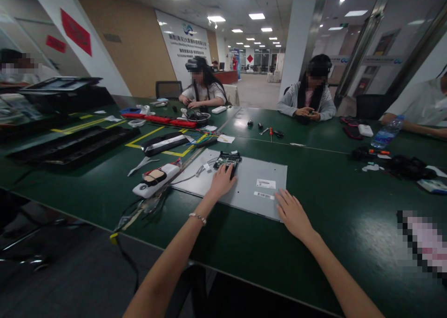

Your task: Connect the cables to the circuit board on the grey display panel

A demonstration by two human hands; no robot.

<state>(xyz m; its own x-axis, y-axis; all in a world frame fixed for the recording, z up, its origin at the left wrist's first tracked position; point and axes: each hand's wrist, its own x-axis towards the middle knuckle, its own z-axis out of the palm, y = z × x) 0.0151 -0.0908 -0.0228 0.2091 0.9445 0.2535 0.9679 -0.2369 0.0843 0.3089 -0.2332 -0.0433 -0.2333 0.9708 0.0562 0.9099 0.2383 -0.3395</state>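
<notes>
A flat grey metal panel [249, 178], with two white labels, lies on the green table in front of me. On its far left part sits a small black frame with a circuit board [228, 159], and a grey cable [206, 167] runs left from it. My left hand [223, 180] reaches over the panel, fingers extended onto the near side of the black frame; the fingertips are partly lost against it. Flat at the panel's right edge rests my right hand [293, 213], its fingers stretched out and holding nothing.
Left of the panel lie a white device with wires [157, 180], white-handled pliers [141, 165] and a long black casing [73, 145]. A screwdriver [271, 132] is farther back. A water bottle [387, 132] stands at right. Other people sit around the table.
</notes>
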